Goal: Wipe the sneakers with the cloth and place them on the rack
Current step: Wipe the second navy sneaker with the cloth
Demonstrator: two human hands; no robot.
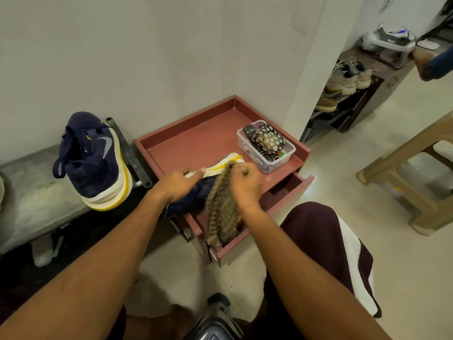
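Note:
A navy sneaker (193, 195) with a white and yellow sole lies on its side on the red-brown drawer unit (196, 136). My left hand (176, 184) grips it near the sole. My right hand (246, 184) holds a brown checked cloth (221, 209) against the shoe; the cloth hangs down over the open drawer (282, 192). The second navy sneaker (92, 160) stands tilted on the grey bench (31, 192) at the left. The shoe rack (343, 101) with several shoes stands at the far right behind the wall corner.
A clear plastic box (267, 147) with a remote and a flowered pouch sits on the unit's right side. A beige plastic stool (416, 173) stands on the floor at the right. My knee in dark shorts (316, 231) is below the drawer.

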